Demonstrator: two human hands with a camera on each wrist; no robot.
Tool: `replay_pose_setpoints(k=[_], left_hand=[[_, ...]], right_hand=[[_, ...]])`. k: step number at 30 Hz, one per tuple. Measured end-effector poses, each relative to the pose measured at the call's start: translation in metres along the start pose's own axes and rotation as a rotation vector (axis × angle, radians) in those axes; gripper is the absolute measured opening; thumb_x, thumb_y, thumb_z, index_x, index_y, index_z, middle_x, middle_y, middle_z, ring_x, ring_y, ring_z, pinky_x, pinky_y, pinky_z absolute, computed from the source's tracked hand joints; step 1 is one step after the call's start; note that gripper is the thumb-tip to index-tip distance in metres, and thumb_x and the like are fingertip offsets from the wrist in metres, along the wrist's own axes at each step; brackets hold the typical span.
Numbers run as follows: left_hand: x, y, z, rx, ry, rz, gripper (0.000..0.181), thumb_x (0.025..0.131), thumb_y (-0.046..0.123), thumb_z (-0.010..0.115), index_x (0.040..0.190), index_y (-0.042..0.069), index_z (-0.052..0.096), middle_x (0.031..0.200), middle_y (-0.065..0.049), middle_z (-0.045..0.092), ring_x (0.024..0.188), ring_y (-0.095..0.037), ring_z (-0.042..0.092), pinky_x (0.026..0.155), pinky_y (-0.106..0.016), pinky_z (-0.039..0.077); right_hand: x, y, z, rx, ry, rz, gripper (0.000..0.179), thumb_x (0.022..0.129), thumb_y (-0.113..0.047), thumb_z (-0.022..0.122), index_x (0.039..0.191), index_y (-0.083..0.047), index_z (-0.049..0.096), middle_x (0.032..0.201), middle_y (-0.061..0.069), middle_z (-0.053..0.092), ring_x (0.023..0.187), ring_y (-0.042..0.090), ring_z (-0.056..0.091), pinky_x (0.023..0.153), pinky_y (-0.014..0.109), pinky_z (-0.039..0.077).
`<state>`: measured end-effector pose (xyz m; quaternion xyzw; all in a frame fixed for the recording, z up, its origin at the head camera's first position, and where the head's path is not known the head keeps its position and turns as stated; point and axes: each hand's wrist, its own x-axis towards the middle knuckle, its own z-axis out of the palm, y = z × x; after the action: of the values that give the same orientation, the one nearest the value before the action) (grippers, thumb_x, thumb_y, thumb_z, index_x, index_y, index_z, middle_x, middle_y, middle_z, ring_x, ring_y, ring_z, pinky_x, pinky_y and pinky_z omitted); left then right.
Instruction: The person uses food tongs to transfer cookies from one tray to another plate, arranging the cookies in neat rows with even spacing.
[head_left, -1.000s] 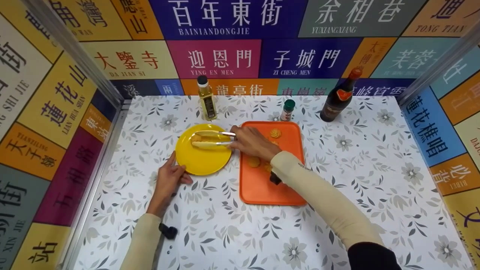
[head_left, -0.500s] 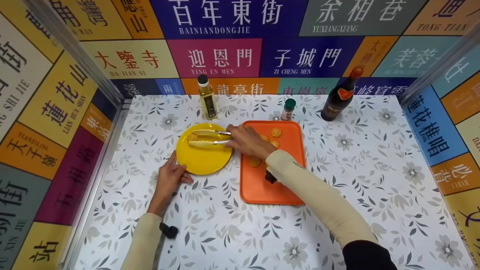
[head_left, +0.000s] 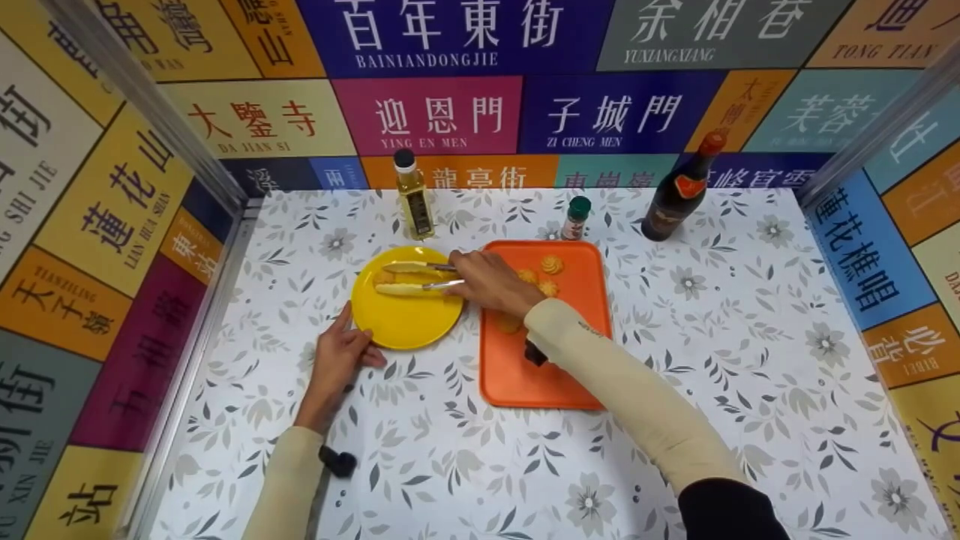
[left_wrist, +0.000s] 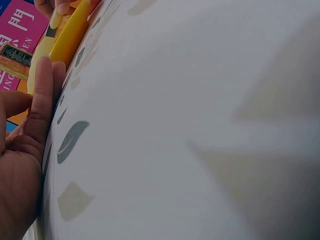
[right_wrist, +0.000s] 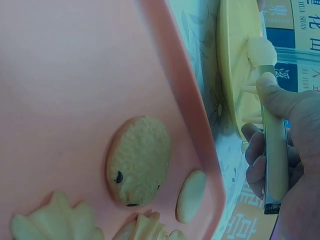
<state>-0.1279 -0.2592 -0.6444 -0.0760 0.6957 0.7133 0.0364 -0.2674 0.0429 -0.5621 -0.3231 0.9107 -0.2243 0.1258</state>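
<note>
My right hand (head_left: 487, 279) grips a pair of tongs (head_left: 411, 289) with pale arms, reaching over the yellow plate (head_left: 409, 326). The tong arms stand apart, and a small golden cookie (head_left: 383, 278) shows between their far ends. In the right wrist view, the thumb lies along the tongs' handle (right_wrist: 275, 165). My left hand (head_left: 343, 356) holds the plate at its lower left edge, thumb over the rim; in the left wrist view an index finger (left_wrist: 42, 95) runs straight beside the plate. Right of the plate is an orange tray (head_left: 540, 386) bearing several cookies (head_left: 552, 265).
Behind the plate stands an oil bottle (head_left: 415, 204) with a black cap. A small green-capped jar (head_left: 575, 219) is behind the tray, and a dark bottle (head_left: 675, 196) with a red top is farther right. Lettered panels (head_left: 427, 116) wall the table's back and sides.
My right hand has shifted slightly left with the tongs, and the cookie at their tips has moved a little left too. The left hand stays in place at the plate's edge.
</note>
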Motion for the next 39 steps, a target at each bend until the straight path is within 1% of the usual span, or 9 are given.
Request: replay_pose_setpoints(k=[8,13,18,21,25,28,31,36,39], left_hand=[[0.0,0.001,0.0,0.011,0.007,-0.006,0.074,0.113,0.007,0.061,0.176,0.008,0.023,0.086,-0.029,0.074,0.065,-0.026,0.077,0.068,-0.039,0.07],[-0.001,0.001,0.0,0.008,0.003,0.002,0.073,0.113,0.007,0.061,0.176,0.01,0.023,0.086,-0.029,0.074,0.064,-0.026,0.076,0.067,-0.039,0.07],[-0.002,0.003,0.001,0.008,0.009,-0.018,0.075,0.113,0.008,0.061,0.177,0.012,0.023,0.087,-0.029,0.074,0.065,-0.028,0.076,0.068,-0.042,0.07],[-0.002,0.003,0.001,0.013,0.009,-0.032,0.075,0.113,0.008,0.061,0.177,0.013,0.022,0.088,-0.027,0.075,0.066,-0.028,0.077,0.069,-0.043,0.07],[-0.002,0.003,0.0,0.01,0.003,-0.016,0.075,0.113,0.006,0.061,0.176,0.011,0.022,0.088,-0.029,0.075,0.066,-0.029,0.077,0.068,-0.042,0.07],[-0.002,0.003,0.0,0.017,0.002,-0.006,0.074,0.113,0.007,0.061,0.176,0.01,0.022,0.089,-0.03,0.075,0.066,-0.028,0.077,0.067,-0.04,0.07],[-0.002,0.002,0.0,0.02,0.008,-0.021,0.074,0.113,0.008,0.061,0.176,0.011,0.023,0.089,-0.029,0.075,0.066,-0.027,0.077,0.068,-0.039,0.07],[-0.001,0.003,0.001,0.011,0.014,-0.041,0.075,0.113,0.009,0.062,0.176,0.012,0.023,0.089,-0.028,0.075,0.067,-0.029,0.078,0.069,-0.04,0.07],[-0.002,0.003,0.001,0.019,0.016,-0.042,0.075,0.113,0.009,0.062,0.176,0.012,0.024,0.089,-0.028,0.075,0.067,-0.029,0.078,0.069,-0.041,0.07]], right_hand=[[0.002,-0.001,0.0,0.024,-0.018,0.017,0.049,0.106,-0.038,0.076,0.136,-0.001,0.066,0.106,0.009,0.072,0.089,0.022,0.07,0.082,0.034,0.062],[0.002,-0.001,0.0,0.044,-0.025,0.015,0.049,0.106,-0.037,0.076,0.138,-0.001,0.066,0.111,0.011,0.073,0.093,0.022,0.071,0.085,0.034,0.063],[0.001,-0.001,0.0,0.053,-0.024,0.012,0.049,0.107,-0.04,0.075,0.138,-0.003,0.065,0.115,0.011,0.074,0.094,0.021,0.07,0.086,0.034,0.062],[-0.001,-0.001,0.001,0.05,-0.02,0.012,0.049,0.108,-0.041,0.073,0.138,-0.003,0.065,0.114,0.01,0.073,0.093,0.02,0.069,0.087,0.033,0.062],[-0.001,-0.003,0.002,0.025,0.012,0.0,0.05,0.106,-0.04,0.076,0.135,-0.001,0.067,0.11,0.011,0.075,0.091,0.023,0.071,0.083,0.036,0.062],[-0.001,-0.004,0.002,0.012,0.035,-0.008,0.05,0.104,-0.038,0.078,0.134,0.001,0.068,0.111,0.014,0.076,0.09,0.025,0.071,0.082,0.038,0.063],[-0.002,-0.004,0.001,0.016,0.035,0.003,0.051,0.105,-0.04,0.078,0.135,0.0,0.067,0.112,0.013,0.075,0.09,0.023,0.071,0.082,0.037,0.063],[-0.006,-0.005,-0.004,0.033,0.031,0.027,0.054,0.105,-0.043,0.076,0.138,-0.002,0.065,0.104,0.008,0.072,0.086,0.021,0.067,0.077,0.033,0.06],[-0.009,-0.005,-0.006,0.045,0.029,0.036,0.054,0.105,-0.043,0.077,0.14,-0.003,0.065,0.103,0.006,0.072,0.085,0.02,0.066,0.077,0.03,0.06]])
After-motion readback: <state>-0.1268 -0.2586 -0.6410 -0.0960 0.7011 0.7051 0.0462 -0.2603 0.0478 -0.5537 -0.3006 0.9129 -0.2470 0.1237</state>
